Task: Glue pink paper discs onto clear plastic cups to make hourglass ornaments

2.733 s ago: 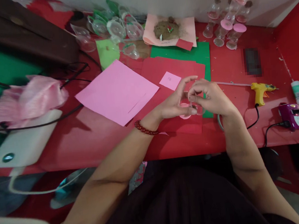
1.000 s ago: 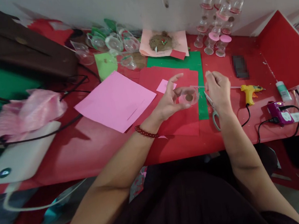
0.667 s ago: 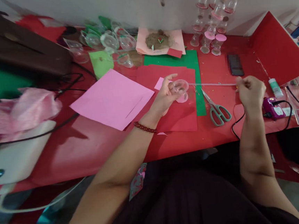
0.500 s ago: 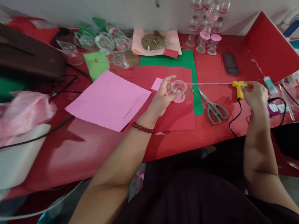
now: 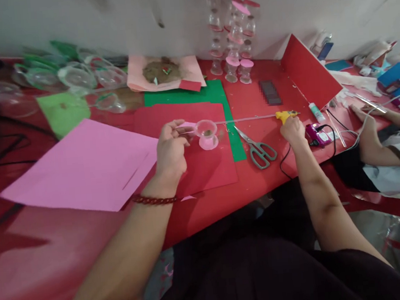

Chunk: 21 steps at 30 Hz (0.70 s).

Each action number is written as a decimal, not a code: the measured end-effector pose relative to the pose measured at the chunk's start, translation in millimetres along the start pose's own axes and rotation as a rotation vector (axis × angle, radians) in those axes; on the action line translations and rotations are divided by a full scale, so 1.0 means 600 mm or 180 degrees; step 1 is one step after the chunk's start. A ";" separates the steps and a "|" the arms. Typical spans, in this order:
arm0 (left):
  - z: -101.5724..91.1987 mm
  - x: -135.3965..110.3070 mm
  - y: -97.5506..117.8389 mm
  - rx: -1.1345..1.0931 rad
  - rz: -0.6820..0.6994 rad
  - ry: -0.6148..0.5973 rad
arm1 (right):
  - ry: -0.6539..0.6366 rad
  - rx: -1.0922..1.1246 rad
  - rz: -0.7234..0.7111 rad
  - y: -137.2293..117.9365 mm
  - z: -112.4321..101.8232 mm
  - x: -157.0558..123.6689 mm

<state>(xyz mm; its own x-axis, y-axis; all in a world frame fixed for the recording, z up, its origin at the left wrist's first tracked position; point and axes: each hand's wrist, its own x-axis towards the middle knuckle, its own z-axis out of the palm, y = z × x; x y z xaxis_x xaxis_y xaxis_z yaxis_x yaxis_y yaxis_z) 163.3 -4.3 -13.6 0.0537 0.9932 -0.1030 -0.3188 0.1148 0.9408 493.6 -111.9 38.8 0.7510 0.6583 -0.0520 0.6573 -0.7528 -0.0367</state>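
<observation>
Over the red paper [image 5: 205, 170], a clear plastic cup [image 5: 207, 135] with a pink base sat just beside the left hand [image 5: 170, 150], its fingers curled (whether pinching anything, I couldn't tell). The right hand [image 5: 293, 130] had its fingers wrapped round the yellow glue gun [image 5: 284, 115]. Stacked cups [image 5: 235, 31] looked finished; loose cups [image 5: 76, 77] apparently remained unassembled.

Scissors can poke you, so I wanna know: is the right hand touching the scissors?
Apart. In the head view, bare red table shows between the right hand and the scissors.
</observation>
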 end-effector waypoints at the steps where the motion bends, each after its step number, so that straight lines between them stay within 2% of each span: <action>1: 0.000 0.000 -0.003 0.0159 -0.0063 -0.0102 | 0.0009 0.0024 -0.0006 0.001 0.001 0.001; 4: 0.004 -0.007 -0.005 0.0527 -0.0134 -0.0370 | 0.0032 0.0109 -0.0010 0.008 0.004 0.007; 10: 0.019 -0.032 0.009 0.0921 -0.0319 -0.0570 | 0.0092 0.0336 0.0013 0.010 0.002 0.019; 16: 0.020 -0.037 0.010 0.1658 0.0154 -0.0811 | 0.0423 0.0979 0.0201 0.019 -0.011 0.038; 18: 0.017 -0.032 0.001 0.2048 0.0416 -0.0791 | 0.0564 0.1544 0.0292 0.021 -0.015 0.045; 21: 0.014 -0.025 -0.012 0.2322 0.0623 -0.0824 | 0.0649 0.2962 0.0313 0.014 -0.022 0.053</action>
<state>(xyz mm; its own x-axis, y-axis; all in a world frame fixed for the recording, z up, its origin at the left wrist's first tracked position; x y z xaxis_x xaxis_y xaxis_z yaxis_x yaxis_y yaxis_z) 172.8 -20.3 -16.1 0.3073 0.9483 0.0799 0.3497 -0.1906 0.9172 523.8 -97.4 50.0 0.8544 0.5142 0.0744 0.3429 -0.4505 -0.8243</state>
